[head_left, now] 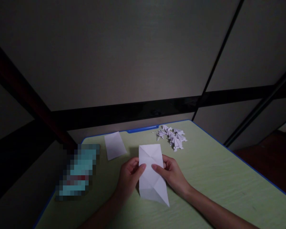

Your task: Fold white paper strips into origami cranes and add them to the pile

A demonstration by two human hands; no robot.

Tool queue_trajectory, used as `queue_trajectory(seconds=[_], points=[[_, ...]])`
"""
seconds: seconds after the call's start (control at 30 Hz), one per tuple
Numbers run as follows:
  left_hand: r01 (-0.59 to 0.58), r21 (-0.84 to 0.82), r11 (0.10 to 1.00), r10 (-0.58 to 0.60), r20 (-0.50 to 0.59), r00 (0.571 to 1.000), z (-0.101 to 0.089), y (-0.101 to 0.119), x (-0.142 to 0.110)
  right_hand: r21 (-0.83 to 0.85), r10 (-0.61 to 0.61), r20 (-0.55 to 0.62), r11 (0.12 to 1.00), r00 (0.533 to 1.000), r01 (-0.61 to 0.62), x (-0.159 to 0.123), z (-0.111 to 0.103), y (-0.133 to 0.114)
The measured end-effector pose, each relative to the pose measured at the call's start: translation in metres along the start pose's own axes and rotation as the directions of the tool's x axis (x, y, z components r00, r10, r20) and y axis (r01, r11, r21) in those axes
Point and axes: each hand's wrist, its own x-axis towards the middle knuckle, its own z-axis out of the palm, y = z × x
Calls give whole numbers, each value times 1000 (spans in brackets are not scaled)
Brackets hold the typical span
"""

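Observation:
A white sheet of paper [150, 178] with crossing diagonal creases is held up above the table between both hands. My left hand [131, 173] grips its left edge, thumb on the front and fingers curled behind. On the right edge my right hand [170, 171] pinches it the same way, its thumb pointing toward the middle. The lower end of the paper flares, with one corner pointing down to the right. Fingers behind the sheet are partly hidden.
Several folded white paper figures [175, 138] lie in a cluster at the table's far side. A stack or sheet of white paper [114, 146] rests at the far left. Beside it is a blurred-out teal object [79, 171]. The green table [219, 178] has a blue edge and stands near a panelled wall.

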Motion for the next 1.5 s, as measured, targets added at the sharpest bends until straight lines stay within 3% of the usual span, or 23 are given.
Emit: queue_trajectory(seconds=[0.37,0.5,0.6,0.7,0.87,1.07,1.27,1.5], points=[[-87,164,983,120,-201,972,-3,-5,1,37,24,-4,999,1000,-24,-1,3,1],[-236,213,948,254,-62,965,-3,-1,0,45,4,-15,999,1000,-4,0,2,4],[-280,210,937,273,64,960,-4,4,-2,80,-16,-2,997,1000,16,2,1,6],[-274,210,939,261,86,961,-5,6,-2,83,-29,-12,996,1000,30,2,1,7],[-232,223,947,238,2,971,-4,2,1,78,-15,-2,997,1000,15,1,1,5],[-38,122,992,41,-25,999,-1,0,0,84,6,12,996,1000,-7,1,2,4],[-44,134,990,42,16,999,-2,-1,0,123,0,40,992,999,-5,3,-2,10],[-24,113,993,20,38,999,-1,-7,3,25,-35,95,999,995,32,1,-1,6]])
